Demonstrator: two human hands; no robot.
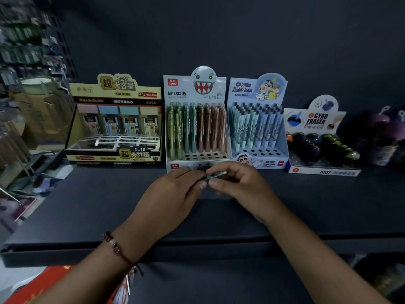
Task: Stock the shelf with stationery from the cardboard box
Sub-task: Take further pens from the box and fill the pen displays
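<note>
A dark shelf (87, 205) carries four display boxes along its back. My left hand (173, 194) and my right hand (238, 183) meet just in front of the monster-face pencil display (197, 119). Together they pinch a small green pencil-like item (215, 175), blurred, lying almost level between the fingertips. That display holds green and brown mechanical pencils, with several open holes in its front rows. A beaded bracelet sits on my left wrist.
A yellow pencil-lead box (114, 121) stands at the left, a cartoon pen display (256, 121) right of the middle, and a gyro eraser box (317, 137) further right. Purple items (390, 130) lie at the far right. A red object (54, 284) shows at the bottom left.
</note>
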